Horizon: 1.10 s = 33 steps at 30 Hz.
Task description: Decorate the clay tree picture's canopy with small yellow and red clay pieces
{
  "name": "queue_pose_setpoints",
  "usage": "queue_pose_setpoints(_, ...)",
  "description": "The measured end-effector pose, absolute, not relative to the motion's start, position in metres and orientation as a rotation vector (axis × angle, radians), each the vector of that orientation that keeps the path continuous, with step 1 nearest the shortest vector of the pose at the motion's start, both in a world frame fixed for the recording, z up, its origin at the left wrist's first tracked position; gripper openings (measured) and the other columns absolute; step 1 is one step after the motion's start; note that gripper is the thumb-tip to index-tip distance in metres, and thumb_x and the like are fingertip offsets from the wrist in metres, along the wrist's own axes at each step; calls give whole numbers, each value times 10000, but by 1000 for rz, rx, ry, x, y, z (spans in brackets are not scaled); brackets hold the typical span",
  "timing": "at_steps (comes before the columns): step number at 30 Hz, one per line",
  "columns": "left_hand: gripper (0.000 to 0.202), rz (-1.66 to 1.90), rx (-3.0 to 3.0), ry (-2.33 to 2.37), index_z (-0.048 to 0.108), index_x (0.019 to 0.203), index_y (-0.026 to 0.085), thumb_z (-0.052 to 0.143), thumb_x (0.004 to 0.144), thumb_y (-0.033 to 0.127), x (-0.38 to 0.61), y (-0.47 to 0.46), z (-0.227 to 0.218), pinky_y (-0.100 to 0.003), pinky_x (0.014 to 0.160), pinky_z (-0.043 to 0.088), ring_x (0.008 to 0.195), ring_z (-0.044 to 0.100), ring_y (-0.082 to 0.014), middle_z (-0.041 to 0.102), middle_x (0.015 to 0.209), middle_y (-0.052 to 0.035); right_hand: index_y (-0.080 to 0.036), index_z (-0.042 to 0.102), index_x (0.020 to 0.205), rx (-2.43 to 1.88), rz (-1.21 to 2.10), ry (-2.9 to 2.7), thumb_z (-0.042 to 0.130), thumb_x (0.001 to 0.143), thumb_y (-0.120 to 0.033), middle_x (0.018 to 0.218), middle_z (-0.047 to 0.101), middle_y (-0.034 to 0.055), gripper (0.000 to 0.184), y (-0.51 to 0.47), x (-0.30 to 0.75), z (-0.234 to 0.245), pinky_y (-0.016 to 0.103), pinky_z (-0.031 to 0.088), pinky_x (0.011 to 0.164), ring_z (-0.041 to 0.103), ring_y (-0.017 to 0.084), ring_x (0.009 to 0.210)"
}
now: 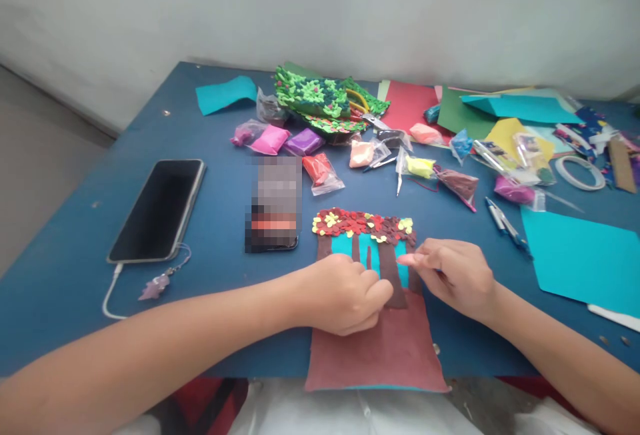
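A clay picture (370, 348) lies on the table in front of me, with brown tree trunks over turquoise and a smooth reddish-brown lower part. Small red, brown and yellow pieces crowd its top edge. My left hand (353, 295) rests over the middle of the picture, fingers curled in; whatever they hold is hidden. At the picture's right edge, my right hand (455, 278) pinches a small pink piece of clay (406, 260) between thumb and forefinger, over the right-hand trunks.
Left of the picture lie a phone (157, 212) on a white cable and a second, blurred-out phone (275, 205). Several clay bags, including a red one (320, 172), spread behind. Pens (507, 225), a tape roll (580, 173) and turquoise paper (585, 258) are at right.
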<state>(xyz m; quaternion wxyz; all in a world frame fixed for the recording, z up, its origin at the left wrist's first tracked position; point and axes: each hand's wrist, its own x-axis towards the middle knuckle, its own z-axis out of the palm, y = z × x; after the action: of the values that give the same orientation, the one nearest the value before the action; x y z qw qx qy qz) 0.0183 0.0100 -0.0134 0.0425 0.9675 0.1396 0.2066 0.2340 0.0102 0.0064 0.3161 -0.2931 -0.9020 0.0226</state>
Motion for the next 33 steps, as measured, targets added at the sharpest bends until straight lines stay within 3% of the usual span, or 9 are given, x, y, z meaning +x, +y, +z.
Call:
queue_pose_setpoints(4,248,669,2955,428,495,656,163,337,847,151,20,10,-15,-292,362,283,421,482,-149,502,523,11,-213,425,733,-784,60,-2415,551,875,-116,486,396,-76,213,9,236,7,220,299,438,350,84,431)
queue_pose_setpoints(9,248,703,2931,443,486,682,161,319,865,159,19,9,-18,-287,368,298,417,486,-146,502,523,12,-194,512,837,-838,133,-2345,608,862,-199,583,547,-36,99,13,230,7,198,400,492,476,77,495)
queue_pose_setpoints(15,200,710,2960,439,497,731,154,347,863,170,17,8,-20,-292,353,314,420,508,-162,525,541,9,-233,527,1138,-993,657,-2123,667,804,-391,764,578,-1,395,16,223,9,195,465,508,525,99,600)
queue_pose_setpoints(18,194,683,2947,461,497,708,157,377,858,188,17,8,-20,-290,350,327,421,518,-165,528,536,11,-279,502,1242,-952,998,-2035,545,867,-477,879,582,35,426,15,225,12,225,484,550,554,132,694)
queue_pose_setpoints(21,184,651,2925,465,498,703,158,400,854,197,17,8,-20,-288,354,345,429,532,-167,543,548,11,-292,497,1276,-928,1193,-1987,276,932,-566,914,557,53,492,19,227,17,258,472,568,545,154,723)
queue_pose_setpoints(24,172,682,2936,463,514,727,149,408,853,201,17,7,-21,-288,350,341,420,526,-168,549,549,7,-280,469,1316,-800,926,-2289,172,926,-604,956,532,75,588,32,222,21,303,460,631,525,185,793)
queue_pose_setpoints(27,183,726,2984,462,537,769,129,397,858,206,16,7,-21,-287,356,347,410,515,-170,545,534,-3,-247,469,1330,-570,129,-2718,217,907,-628,1067,527,124,623,53,210,19,379,418,730,501,244,913)
queue_pose_setpoints(29,183,723,3000,471,535,760,134,391,851,201,15,7,-21,-285,353,345,396,501,-166,538,523,-6,-212,506,1298,-474,-218,-2825,186,911,-622,1094,534,144,649,67,202,14,391,386,735,485,266,955)
queue_pose_setpoints(33,158,707,2982,480,519,725,153,407,829,194,14,8,-21,-280,343,338,387,483,-154,543,530,-5,-179,543,1254,-427,-259,-2885,127,921,-612,1119,546,153,687,81,192,5,380,366,743,477,262,989)
